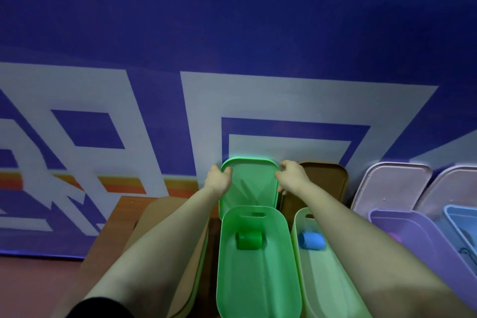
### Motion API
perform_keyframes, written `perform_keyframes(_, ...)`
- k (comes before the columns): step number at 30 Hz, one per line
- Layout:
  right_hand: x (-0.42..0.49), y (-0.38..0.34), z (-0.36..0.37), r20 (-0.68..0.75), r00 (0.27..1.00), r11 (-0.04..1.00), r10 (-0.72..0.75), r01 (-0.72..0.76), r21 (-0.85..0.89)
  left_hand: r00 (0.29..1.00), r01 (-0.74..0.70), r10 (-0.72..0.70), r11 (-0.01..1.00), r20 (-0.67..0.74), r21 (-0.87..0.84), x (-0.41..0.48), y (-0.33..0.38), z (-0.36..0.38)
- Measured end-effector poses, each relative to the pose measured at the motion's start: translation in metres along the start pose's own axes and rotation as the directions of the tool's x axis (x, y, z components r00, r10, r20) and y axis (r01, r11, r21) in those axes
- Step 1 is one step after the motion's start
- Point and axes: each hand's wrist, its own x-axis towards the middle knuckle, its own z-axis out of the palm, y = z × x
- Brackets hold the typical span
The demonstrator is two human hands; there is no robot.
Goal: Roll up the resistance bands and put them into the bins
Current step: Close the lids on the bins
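A person leans over a row of bins on a wooden table [113, 227] against a blue wall with white lettering; both bare arms reach forward. Far out at nine o'clock, a tan lid [157, 214] lies over what looks like another bin. The left hand [218, 178] grips the upper left edge of the green lid [251, 183], thumb on its face; this lid stands tilted against the wall, at twelve o'clock from the open green bin [255, 289]. A rolled green band [249, 239] lies inside that bin, near its far end. The right hand [291, 175] curls round the lid's upper right edge. At three o'clock from it a brown lid [325, 183] leans behind a pale green bin [320, 286], which holds a rolled blue band [311, 240]. Further right stand lavender lids [395, 186], a purple bin [413, 235] and a blue bin [462, 224]; their contents are unclear.

The step looks like closing the green bin. It would go best with both grips kept even, the lid lifted clear of the wall, lowered level so its corners meet the rim together, then pressed down all round; the roll sits low enough not to catch.
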Motion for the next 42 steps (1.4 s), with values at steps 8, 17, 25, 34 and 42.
perform_keyframes(8,-0.001,0.007,0.01,-0.016,1.0,1.0,-0.012,0.012,-0.017,0.998,0.056,-0.052,0.994,0.044,-0.098,-0.008,0.0,0.009)
perform_keyframes(17,-0.04,-0.003,-0.005,-0.159,0.981,0.975,-0.115,0.142,0.169,1.0,-0.023,0.022,0.98,-0.003,-0.199,-0.052,0.018,-0.014)
perform_keyframes(25,-0.092,-0.035,-0.025,-0.272,0.96,0.885,0.061,0.074,0.459,0.994,-0.103,0.082,0.941,-0.079,-0.323,-0.099,0.028,-0.042)
perform_keyframes(34,-0.135,-0.017,-0.01,-0.285,0.955,0.899,0.081,0.054,0.434,0.987,0.04,-0.101,0.906,-0.125,-0.422,-0.13,-0.001,-0.045)
perform_keyframes(42,-0.169,0.034,0.013,-0.167,0.969,0.874,0.181,-0.081,0.479,0.983,0.181,-0.163,0.847,0.081,-0.5,-0.167,-0.037,-0.021)
